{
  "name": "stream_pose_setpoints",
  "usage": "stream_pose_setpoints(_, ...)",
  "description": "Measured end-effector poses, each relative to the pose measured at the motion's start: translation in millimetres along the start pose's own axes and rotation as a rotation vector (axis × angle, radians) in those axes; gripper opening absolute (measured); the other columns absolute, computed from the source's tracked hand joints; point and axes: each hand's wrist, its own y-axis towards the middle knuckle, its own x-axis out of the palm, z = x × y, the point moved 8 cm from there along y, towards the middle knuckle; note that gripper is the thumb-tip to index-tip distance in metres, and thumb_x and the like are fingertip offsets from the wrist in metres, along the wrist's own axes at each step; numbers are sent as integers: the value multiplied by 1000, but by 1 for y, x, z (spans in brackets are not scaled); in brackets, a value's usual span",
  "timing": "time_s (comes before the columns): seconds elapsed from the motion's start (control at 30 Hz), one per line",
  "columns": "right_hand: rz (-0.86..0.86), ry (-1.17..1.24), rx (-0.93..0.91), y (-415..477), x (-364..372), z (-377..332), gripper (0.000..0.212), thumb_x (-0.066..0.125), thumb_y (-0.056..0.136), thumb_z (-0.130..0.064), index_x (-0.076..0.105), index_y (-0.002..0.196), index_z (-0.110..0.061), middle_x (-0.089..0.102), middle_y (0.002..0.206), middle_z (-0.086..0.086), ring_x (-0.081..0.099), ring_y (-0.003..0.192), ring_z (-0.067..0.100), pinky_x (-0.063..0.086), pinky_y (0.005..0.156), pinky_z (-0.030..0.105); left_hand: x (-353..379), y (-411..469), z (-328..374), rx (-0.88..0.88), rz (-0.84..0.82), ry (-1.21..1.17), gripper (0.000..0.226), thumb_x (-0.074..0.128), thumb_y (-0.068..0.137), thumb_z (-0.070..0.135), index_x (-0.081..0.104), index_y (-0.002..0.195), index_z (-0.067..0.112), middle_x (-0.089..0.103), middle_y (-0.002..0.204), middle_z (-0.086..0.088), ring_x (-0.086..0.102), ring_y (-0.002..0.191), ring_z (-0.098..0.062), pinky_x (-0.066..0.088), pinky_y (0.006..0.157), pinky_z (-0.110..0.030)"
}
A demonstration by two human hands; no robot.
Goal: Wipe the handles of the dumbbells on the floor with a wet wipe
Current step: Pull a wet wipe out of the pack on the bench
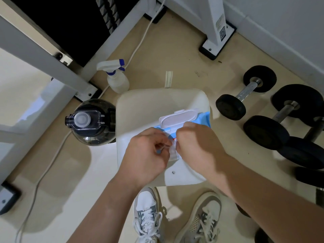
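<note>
A blue wet wipe pack (203, 119) with its white flip lid (178, 118) raised lies on a cream padded seat (149, 106). Both my hands work at its opening. My left hand (147, 153) pinches something small at the pack's mouth, and my right hand (196, 146) pinches a white wipe (173, 153) showing between the hands. On the floor to the right lie several black dumbbells with metal handles, the nearest small one (245, 92) and a bigger one (284, 113) beside it.
A dark water jug (93, 121) stands left of the seat, a spray bottle (116, 77) behind it. A white cable (140, 42) trails over the floor. White machine frames stand at the left and back. My two shoes (175, 218) are below the seat.
</note>
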Motion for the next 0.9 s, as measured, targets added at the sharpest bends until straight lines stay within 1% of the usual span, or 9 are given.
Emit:
stream_pose_setpoints(0.1, -17, 145, -14, -3, 0, 7, 29, 47, 91, -21, 49, 64, -13, 49, 80, 3, 53, 77, 26, 32, 50, 28, -2, 1, -3, -25, 10, -32, 15, 60, 73, 19, 74, 75, 17, 63, 82, 20, 63, 71, -7, 54, 64, -31)
stream_pose_setpoints(0.2, -12, 257, 71, -9, 8, 19, 22, 53, 87, -36, 68, 85, -19, 57, 90, -2, 58, 84, 19, 47, 70, 32, -2, 0, -4, -21, 17, -36, 15, 61, 72, 14, 75, 76, 15, 66, 83, 12, 63, 71, -8, 55, 64, -32)
stream_pose_setpoints(0.37, 57, 270, 102, -10, 10, 21, 25, 52, 89, -33, 70, 78, -20, 58, 85, -4, 55, 75, 16, 47, 67, 34, -3, -1, -5, -33, 30, -69, 15, 60, 73, 14, 74, 76, 16, 64, 84, 18, 64, 74, -6, 54, 68, -30)
stream_pose_setpoints(0.5, 113, 348, 143, -14, 9, 17, 17, 57, 84, -33, 68, 80, -20, 58, 89, -5, 44, 72, 12, 39, 63, 28, -1, -3, -8, -45, 30, -89, 18, 60, 71, 10, 75, 77, 16, 66, 88, 14, 64, 77, -5, 54, 71, -26)
stream_pose_setpoints(0.6, 138, 368, 131, -11, 11, 21, 20, 58, 86, -25, 66, 70, -18, 59, 77, -2, 47, 65, 14, 44, 62, 32, 0, -2, -8, -62, 24, -102, 17, 59, 72, 12, 75, 77, 16, 66, 89, 17, 64, 77, -5, 54, 72, -26)
stream_pose_setpoints(0.7, 168, 757, 196, -16, 7, 36, 14, 61, 85, -12, 64, 71, -12, 59, 69, -6, 51, 66, 8, 42, 64, 20, 0, -2, -6, -54, 7, -63, 17, 58, 71, 12, 73, 76, 17, 66, 86, 15, 63, 75, -6, 54, 69, -29)
stream_pose_setpoints(0.77, 106, 1047, 271, -20, 7, 45, 14, 56, 89, -6, 61, 76, -9, 59, 71, -9, 53, 67, 4, 40, 65, 12, 0, 0, -5, -28, -3, 14, 16, 57, 69, 12, 71, 76, 18, 65, 84, 11, 62, 71, -7, 53, 65, -30)
stream_pose_setpoints(0.83, 45, 1336, 365, -23, 15, 53, 16, 50, 94, -6, 59, 80, -8, 66, 81, -9, 65, 81, 6, 44, 74, 15, 2, 1, -5, -31, -22, 62, 16, 56, 67, 15, 68, 77, 20, 62, 81, 9, 61, 67, -11, 54, 63, -32)
stream_pose_setpoints(0.9, 22, 1537, 461, -26, 20, 57, 23, 48, 95, -7, 58, 76, -14, 68, 75, -9, 69, 88, 14, 44, 79, 24, 3, 1, -2, -35, -43, 99, 18, 56, 67, 18, 64, 81, 24, 57, 80, 10, 58, 66, -11, 53, 63, -33)
